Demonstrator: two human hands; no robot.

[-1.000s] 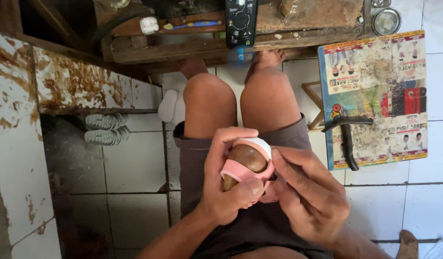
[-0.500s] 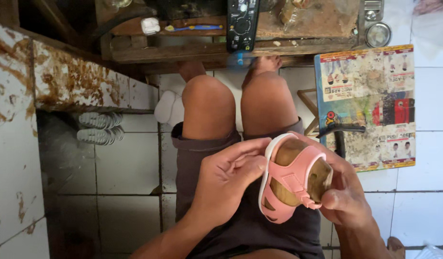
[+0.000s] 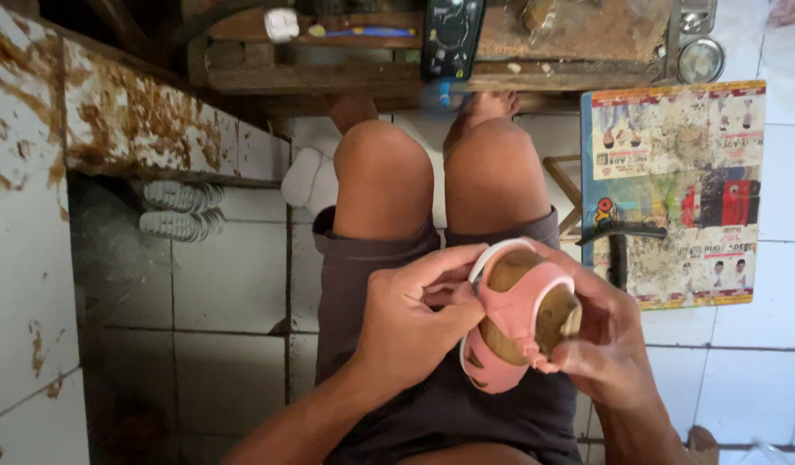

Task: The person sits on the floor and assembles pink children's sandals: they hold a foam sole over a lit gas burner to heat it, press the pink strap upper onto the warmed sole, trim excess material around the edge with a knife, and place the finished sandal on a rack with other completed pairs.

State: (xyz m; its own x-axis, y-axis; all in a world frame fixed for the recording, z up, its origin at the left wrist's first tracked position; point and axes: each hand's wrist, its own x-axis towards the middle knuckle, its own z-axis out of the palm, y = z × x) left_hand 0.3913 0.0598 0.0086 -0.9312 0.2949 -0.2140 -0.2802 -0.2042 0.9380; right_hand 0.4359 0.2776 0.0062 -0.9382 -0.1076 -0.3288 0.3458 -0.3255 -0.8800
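pink sandal [image 3: 518, 319] tilted upright, left hand [image 3: 415, 323] closer

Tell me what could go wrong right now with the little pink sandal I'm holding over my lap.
The pink sandal is held up off the lap by fingertips of the left hand and right hand alone, so it may slip and drop to the tiled floor. The left fingers press at its white edge, which might bend or come away if pushed hard. The black tool on the printed sheet lies near the right knee and could be knocked off.
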